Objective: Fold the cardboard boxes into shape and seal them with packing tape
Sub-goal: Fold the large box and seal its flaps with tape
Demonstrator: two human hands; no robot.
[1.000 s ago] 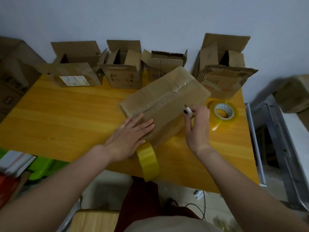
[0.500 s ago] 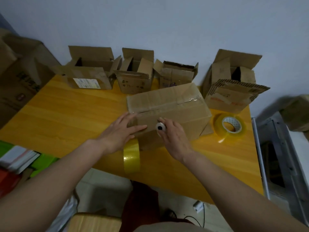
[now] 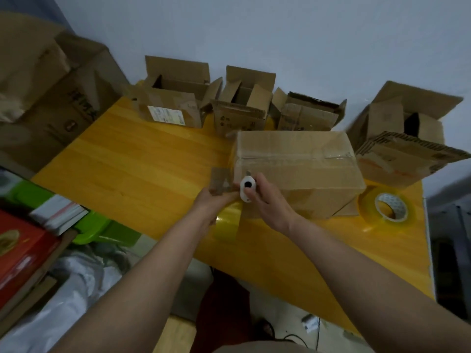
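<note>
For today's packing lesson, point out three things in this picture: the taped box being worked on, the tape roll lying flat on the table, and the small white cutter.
taped box (image 3: 303,171), head view, on its top face.
tape roll (image 3: 367,208), head view, on its yellow outer band.
white cutter (image 3: 247,191), head view, on its white body.

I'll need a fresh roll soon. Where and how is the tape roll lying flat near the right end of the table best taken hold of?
Probably from above, by the rim: the tape roll lies flat on the table with its core hole facing up. One finger inside the core and the thumb on the outer wall gives a pinch grip. Its right side is free; the sealed box stands close on its left.
</note>
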